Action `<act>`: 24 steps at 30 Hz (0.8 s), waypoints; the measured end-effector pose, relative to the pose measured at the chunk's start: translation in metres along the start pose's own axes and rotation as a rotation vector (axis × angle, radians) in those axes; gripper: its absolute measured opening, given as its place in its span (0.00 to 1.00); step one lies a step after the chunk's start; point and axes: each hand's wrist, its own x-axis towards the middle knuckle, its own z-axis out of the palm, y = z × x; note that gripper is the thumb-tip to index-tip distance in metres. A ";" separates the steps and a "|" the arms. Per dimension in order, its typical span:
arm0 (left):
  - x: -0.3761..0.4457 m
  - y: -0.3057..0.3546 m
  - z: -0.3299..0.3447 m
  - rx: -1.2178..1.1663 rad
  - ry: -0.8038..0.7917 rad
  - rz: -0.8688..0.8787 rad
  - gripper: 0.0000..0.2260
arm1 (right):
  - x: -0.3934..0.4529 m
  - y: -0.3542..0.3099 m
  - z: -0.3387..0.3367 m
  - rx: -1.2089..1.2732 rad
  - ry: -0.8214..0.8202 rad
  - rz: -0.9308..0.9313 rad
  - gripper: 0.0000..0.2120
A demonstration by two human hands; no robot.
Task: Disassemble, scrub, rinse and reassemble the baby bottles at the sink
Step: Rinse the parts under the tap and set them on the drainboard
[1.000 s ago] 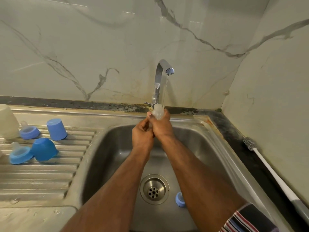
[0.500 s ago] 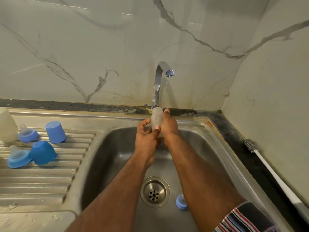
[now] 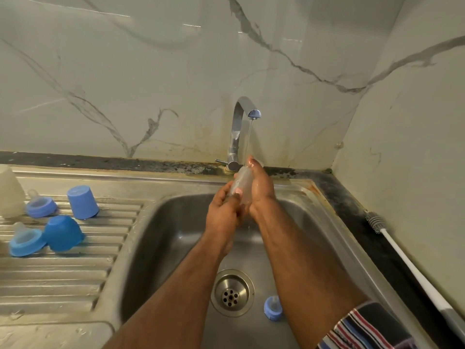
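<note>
A clear bottle body [image 3: 243, 182] is held upright under the thin stream from the faucet [image 3: 241, 129], above the steel sink [image 3: 176, 217]. My right hand [image 3: 261, 190] grips it from the right, fingers reaching up its far side. My left hand [image 3: 222, 210] wraps its lower part from the left. A blue collar with its teat [image 3: 273, 308] lies in the basin beside the drain [image 3: 232, 292]. On the draining board sit two blue caps [image 3: 83, 202] [image 3: 64, 233], two more collars with teats [image 3: 41, 206] [image 3: 24, 240] and another clear bottle [image 3: 8, 192].
A white-handled bottle brush [image 3: 412, 263] lies on the dark counter to the right of the sink, along the marble side wall. The ribbed draining board [image 3: 57, 275] stretches left of the basin. A striped cloth [image 3: 362, 328] shows at the lower right.
The bottle has tilted and slid lower between my hands, with more of its body showing. My left hand shifted its hold round the lower part. Water keeps running.
</note>
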 end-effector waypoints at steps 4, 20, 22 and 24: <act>0.004 0.001 -0.004 -0.048 0.026 -0.059 0.13 | -0.001 0.003 -0.005 -0.037 -0.029 -0.055 0.24; 0.004 0.003 -0.009 -0.087 0.138 -0.154 0.13 | -0.002 0.001 -0.008 -0.177 -0.101 -0.294 0.19; 0.003 0.007 -0.011 -0.202 0.100 -0.215 0.11 | -0.005 0.003 -0.015 -0.056 -0.194 -0.231 0.16; 0.004 0.009 -0.015 -0.272 0.127 -0.222 0.11 | -0.008 0.005 -0.023 -0.005 -0.256 -0.177 0.13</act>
